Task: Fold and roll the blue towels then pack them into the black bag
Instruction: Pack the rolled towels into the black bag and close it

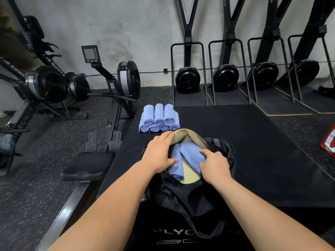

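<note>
on the black mat [235, 133], your left hand [159, 151] lies flat on the rim of the bag [181, 192]; your right hand [215, 165] grips a rolled towel [190, 153] inside. loosely dropped, it could unroll.

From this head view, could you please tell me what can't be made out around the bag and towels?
Head view:
black bag interior: left hand and right hand cover it; anything beneath the packed towels can't be counted.
towel stack: front rolls hide any behind.
white lettering: the bag covers its end.
red object: cut off by the right edge.
</note>
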Tool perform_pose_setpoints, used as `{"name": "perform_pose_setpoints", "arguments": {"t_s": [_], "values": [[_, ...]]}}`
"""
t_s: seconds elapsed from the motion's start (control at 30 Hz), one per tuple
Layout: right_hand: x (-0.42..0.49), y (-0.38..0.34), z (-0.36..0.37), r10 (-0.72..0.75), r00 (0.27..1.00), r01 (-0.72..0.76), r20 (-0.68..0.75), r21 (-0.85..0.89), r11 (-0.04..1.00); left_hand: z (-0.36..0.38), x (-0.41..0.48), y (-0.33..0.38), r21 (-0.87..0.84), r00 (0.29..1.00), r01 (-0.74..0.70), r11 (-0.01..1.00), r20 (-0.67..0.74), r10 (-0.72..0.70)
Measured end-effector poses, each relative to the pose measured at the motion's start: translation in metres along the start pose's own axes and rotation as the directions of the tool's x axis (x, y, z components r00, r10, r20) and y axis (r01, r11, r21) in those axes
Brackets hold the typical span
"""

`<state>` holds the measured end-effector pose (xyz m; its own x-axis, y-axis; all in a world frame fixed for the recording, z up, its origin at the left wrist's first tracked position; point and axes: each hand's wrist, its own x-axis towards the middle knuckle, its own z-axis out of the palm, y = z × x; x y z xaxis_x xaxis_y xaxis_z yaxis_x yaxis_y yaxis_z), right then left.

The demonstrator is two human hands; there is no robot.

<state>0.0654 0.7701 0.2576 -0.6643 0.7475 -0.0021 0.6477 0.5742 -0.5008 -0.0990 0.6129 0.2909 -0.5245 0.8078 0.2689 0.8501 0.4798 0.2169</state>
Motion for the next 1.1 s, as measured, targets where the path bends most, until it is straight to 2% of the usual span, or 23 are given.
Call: {"name": "perform_pose_setpoints", "arguments": {"t_s": [0.13, 0.23, 0.3, 0.4, 0.53, 0.6, 0.73, 0.9, 1.1], "values": [[-0.01, 0.006, 0.001, -0.09, 0.991, 0.069, -0.098, -0.204, 0.977, 0.001, 0.001, 0.0, -0.007, 1.0, -0.008, 1.0, -0.009, 0.008], [-0.014, 0.003, 0.006, -0.121, 0.991, 0.098, -0.063, -0.293, 0.951, 0.003, 0.002, 0.004, -0.014, 1.0, -0.016, 1.0, -0.006, 0.016], [-0.016, 0.0, 0.012, -0.162, 0.985, 0.171, 0.055, -0.268, 0.948, 0.005, 0.002, 0.006, -0.024, 1.0, -0.023, 0.999, -0.006, 0.022], [-0.012, -0.005, 0.013, -0.189, 0.962, 0.211, 0.196, -0.099, 0.972, 0.008, 0.002, 0.006, -0.035, 1.0, -0.029, 0.999, -0.003, 0.028], [0.002, -0.007, 0.01, -0.142, 0.978, 0.139, 0.152, 0.026, 0.99, 0.008, 0.001, 0.004, -0.03, 0.999, -0.033, 0.999, -0.003, 0.033], [0.007, -0.01, 0.009, -0.128, 0.982, 0.127, 0.14, 0.013, 0.992, 0.008, -0.001, 0.003, -0.029, 0.999, -0.035, 0.999, -0.002, 0.035], [0.018, -0.018, 0.004, -0.174, 0.956, 0.199, 0.238, -0.087, 0.976, 0.01, -0.003, 0.003, -0.036, 0.999, -0.043, 0.998, 0.007, 0.043], [0.03, -0.019, -0.003, -0.105, 0.965, 0.142, 0.24, -0.144, 0.979, 0.008, -0.002, 0.002, -0.026, 0.999, -0.047, 0.999, 0.007, 0.047], [0.029, -0.024, 0.001, -0.134, 0.94, 0.22, 0.313, -0.26, 0.94, 0.013, -0.002, 0.003, -0.039, 0.999, -0.042, 0.998, 0.014, 0.043]]}}
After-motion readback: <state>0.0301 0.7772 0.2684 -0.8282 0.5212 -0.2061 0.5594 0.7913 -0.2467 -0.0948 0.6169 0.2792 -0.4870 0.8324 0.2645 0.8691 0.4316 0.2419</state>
